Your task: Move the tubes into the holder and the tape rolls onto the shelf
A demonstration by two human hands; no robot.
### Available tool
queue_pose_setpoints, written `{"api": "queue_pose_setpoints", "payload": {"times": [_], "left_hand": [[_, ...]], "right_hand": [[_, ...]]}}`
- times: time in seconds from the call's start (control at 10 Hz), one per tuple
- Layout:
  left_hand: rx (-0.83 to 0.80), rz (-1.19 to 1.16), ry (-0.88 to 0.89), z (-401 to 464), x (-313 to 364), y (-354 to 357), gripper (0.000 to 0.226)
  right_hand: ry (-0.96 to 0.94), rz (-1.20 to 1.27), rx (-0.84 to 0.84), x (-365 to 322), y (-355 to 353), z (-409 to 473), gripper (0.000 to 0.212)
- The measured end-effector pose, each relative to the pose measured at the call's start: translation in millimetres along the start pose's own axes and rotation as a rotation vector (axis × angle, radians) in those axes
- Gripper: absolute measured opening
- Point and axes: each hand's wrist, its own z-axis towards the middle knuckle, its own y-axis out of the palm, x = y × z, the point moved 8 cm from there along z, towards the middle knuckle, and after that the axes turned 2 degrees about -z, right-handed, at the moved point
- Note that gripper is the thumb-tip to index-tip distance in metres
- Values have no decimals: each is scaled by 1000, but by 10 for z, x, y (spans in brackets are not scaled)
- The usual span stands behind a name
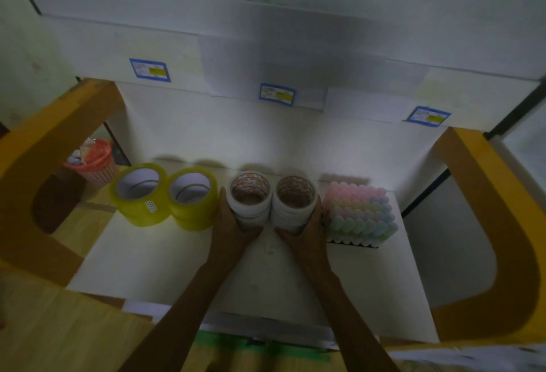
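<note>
Tape rolls, two white stacks (249, 204) (295, 204) with brown cardboard cores, stand on the white shelf (177, 259); the left hand (232, 231) cups one, the right hand (307, 231) the other. Glossy yellow rolls (137, 194) (193, 198) sit left, a bumpy pastel holder (359, 213) right.

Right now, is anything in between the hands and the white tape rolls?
No. The left hand grips the left white stack and the right hand grips the right white stack. Both stacks already stand on the shelf, between the yellow rolls and the pastel holder.
</note>
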Motion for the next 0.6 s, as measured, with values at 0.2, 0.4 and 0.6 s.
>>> {"api": "queue_pose_setpoints", "payload": {"times": [0.2,0.4,0.6], "left_hand": [[26,-1,7,-55,129,8,112],[22,-4,-2,20,48,19,113],[30,-1,33,-150,334,11,98]], "right_hand": [[11,5,-17,-23,6,-25,119],[-2,-14,-24,22,-21,-34,120],[-2,-5,-33,-24,-84,-215,121]]}}
